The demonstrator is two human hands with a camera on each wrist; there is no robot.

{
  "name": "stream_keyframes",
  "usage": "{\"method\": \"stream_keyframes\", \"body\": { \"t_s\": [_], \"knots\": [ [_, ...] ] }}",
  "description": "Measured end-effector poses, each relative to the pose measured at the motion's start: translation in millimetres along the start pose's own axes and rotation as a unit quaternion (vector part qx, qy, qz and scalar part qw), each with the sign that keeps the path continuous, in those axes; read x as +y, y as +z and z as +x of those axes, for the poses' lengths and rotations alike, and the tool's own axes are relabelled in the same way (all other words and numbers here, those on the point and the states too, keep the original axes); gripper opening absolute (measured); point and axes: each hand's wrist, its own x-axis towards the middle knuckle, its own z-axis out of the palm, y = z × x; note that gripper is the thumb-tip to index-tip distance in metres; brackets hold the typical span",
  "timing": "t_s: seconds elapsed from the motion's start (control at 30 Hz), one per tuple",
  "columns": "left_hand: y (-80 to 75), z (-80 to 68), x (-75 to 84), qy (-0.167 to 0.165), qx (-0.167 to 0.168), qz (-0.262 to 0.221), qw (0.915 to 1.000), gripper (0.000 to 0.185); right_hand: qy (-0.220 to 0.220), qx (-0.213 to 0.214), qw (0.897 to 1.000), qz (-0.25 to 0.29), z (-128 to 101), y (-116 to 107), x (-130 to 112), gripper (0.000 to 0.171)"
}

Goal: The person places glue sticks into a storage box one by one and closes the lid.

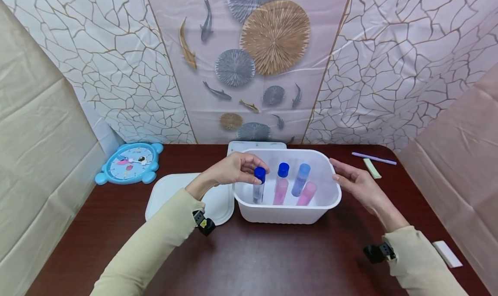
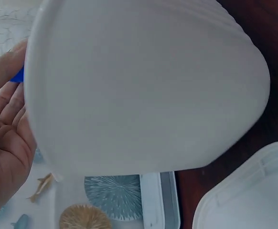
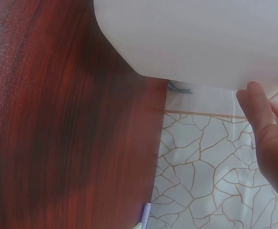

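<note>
Over the tub point(image 1: 249, 209) on the bench point(image 1: 272, 261), L hand point(image 1: 233, 168) pinches the cap of a tube point(image 1: 258, 186) standing upright in the tub's left end. R hand point(image 1: 355, 181), fingers relaxed & holding nothing, rests at the tub's right rim.

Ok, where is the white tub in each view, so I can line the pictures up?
Head: white tub at centre, on the table, between both hands.
Left wrist: its outer wall fills most of the frame.
Right wrist: its wall fills the top.
Shared landmark: the dark red table.

Head looks down; 2 wrist views hug white tub point(image 1: 288, 209).
</note>
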Motion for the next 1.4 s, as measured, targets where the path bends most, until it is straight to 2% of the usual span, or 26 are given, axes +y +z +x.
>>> {"method": "stream_keyframes", "body": {
  "t_s": [0.23, 0.47, 0.77, 0.93, 1.13, 1.4],
  "knots": [
    [-0.3, 6.2, -6.7, -0.001, -0.039, 0.06, 0.9975, 0.031, 0.001, 0.0, 1.0, -0.006, 0.4, 0.1, -0.8, 0.055],
    [2.4, 13.3, -7.5, 0.021, -0.066, 0.105, 0.992, 0.028, -0.002, 0.001, 1.0, -0.006, 0.3, 1.5, 0.5, 0.054],
    [5.5, 16.8, -6.9, 0.003, -0.088, 0.182, 0.9794, 0.027, -0.005, -0.002, 1.0, -0.003, 0.3, 0.7, 0.9, 0.055],
    [6.8, 16.2, -6.1, -0.001, -0.088, 0.215, 0.9728, 0.028, 0.001, -0.005, 1.0, -0.002, 0.8, 0.6, 0.8, 0.056],
    [7.3, 14.7, -5.0, -0.004, -0.083, 0.218, 0.9725, 0.026, -0.002, -0.003, 1.0, -0.004, 0.6, 1.2, 0.7, 0.055],
    [5.8, 8.3, -5.4, 0.017, -0.052, 0.225, 0.9729, 0.031, -0.008, -0.002, 1.0, 0.0, 0.4, 1.7, -0.2, 0.055]
  ]
}}
